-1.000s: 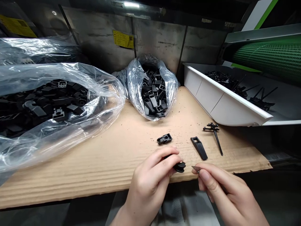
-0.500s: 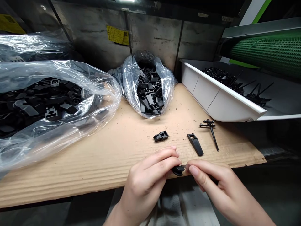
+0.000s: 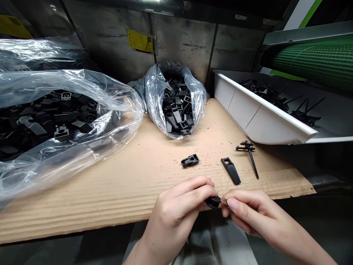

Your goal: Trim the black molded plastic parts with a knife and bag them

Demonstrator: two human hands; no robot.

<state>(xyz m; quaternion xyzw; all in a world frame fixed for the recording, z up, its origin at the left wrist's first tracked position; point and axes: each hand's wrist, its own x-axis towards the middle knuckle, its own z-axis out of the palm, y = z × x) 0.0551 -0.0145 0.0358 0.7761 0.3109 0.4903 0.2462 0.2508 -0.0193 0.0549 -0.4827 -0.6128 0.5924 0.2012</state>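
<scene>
My left hand point(image 3: 179, 206) is closed on a black plastic part point(image 3: 213, 202) with a rounded, grooved end, held just over the front edge of the cardboard point(image 3: 116, 191). My right hand point(image 3: 250, 211) pinches a thin, blade-like piece point(image 3: 225, 201) whose tip meets the rounded end; most of it is hidden in the fingers. Beyond the hands lie a small black clip-like part point(image 3: 190, 160), a flat tapered black lever point(image 3: 231, 171) with a square hole, and a black moulding sprue point(image 3: 249, 156) with a long stem.
At the left a large clear plastic bag point(image 3: 116, 95) lies open, full of black parts. A smaller bag point(image 3: 154, 99) of black pieces stands at the back centre. A white tray point(image 3: 248, 114) at the right holds several sprues, beside a green mesh roller point(image 3: 314, 55).
Both hands have shifted slightly right in the picture, as has the whole scene a little. My right hand has turned somewhat, with its lower fingers showing more; both grips stay closed.
</scene>
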